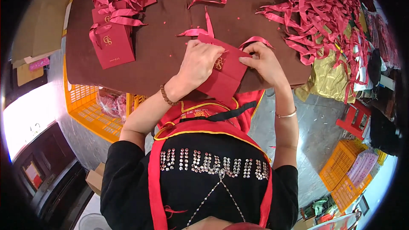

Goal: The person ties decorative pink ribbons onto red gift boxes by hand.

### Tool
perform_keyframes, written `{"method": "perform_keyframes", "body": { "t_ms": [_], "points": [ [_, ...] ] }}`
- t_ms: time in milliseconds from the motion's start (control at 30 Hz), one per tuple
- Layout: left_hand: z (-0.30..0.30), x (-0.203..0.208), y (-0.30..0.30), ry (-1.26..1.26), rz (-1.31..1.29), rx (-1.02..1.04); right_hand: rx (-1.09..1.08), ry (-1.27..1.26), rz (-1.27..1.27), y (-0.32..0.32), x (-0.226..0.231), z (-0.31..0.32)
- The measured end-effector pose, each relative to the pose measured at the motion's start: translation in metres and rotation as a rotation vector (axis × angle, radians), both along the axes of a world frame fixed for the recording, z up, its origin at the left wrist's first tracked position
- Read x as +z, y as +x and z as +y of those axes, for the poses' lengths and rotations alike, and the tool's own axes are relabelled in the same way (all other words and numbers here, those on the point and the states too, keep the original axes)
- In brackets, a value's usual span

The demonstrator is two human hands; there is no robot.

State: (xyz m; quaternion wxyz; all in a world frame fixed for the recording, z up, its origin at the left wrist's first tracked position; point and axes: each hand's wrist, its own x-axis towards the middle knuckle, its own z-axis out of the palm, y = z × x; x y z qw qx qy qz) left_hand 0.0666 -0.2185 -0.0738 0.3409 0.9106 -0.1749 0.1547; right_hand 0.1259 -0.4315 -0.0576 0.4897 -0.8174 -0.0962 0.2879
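A small dark-red paper gift bag (230, 74) with a gold emblem lies flat and tilted at the table's near edge. My left hand (199, 63) is closed over its upper left part, fingertips pinched near the top. At the bag's upper right edge, the bent thumb and fingers of my right hand (265, 64) grip the corner. A pink ribbon (255, 39) curves just above the right fingers; whether they also hold it is hidden. Another ribbon (208, 24) lies beyond the bag's top edge.
At the left stand or lie several red bags (113, 47) with pink ribbons on the brown tablecloth (166, 68). A large heap of pink ribbons (317, 21) covers the right side. Orange crates (91, 110) sit below the table's left edge; another orange crate (341, 164) stands on the floor right.
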Motion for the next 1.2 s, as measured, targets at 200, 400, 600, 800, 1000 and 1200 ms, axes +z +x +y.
{"method": "perform_keyframes", "body": {
  "t_ms": [200,400,600,800,1000,1200],
  "points": [
    [-0.014,0.011,-0.001,0.174,-0.007,0.074,-0.042,0.121,0.136,-0.001,-0.003,-0.001],
    [-0.013,0.006,-0.003,0.187,0.003,0.129,-0.044,0.166,0.219,0.001,-0.004,0.002],
    [-0.010,0.010,-0.005,0.150,-0.001,0.146,-0.025,0.221,0.240,0.004,-0.001,0.011],
    [-0.009,0.012,-0.006,0.154,0.032,0.176,0.001,0.202,0.207,0.003,-0.002,0.016],
    [-0.012,0.014,-0.004,0.178,0.018,0.173,0.020,0.173,0.119,0.000,0.004,0.018],
    [-0.012,0.012,-0.005,0.135,0.058,0.178,0.048,0.161,0.082,0.001,0.007,0.018]
  ]
}}
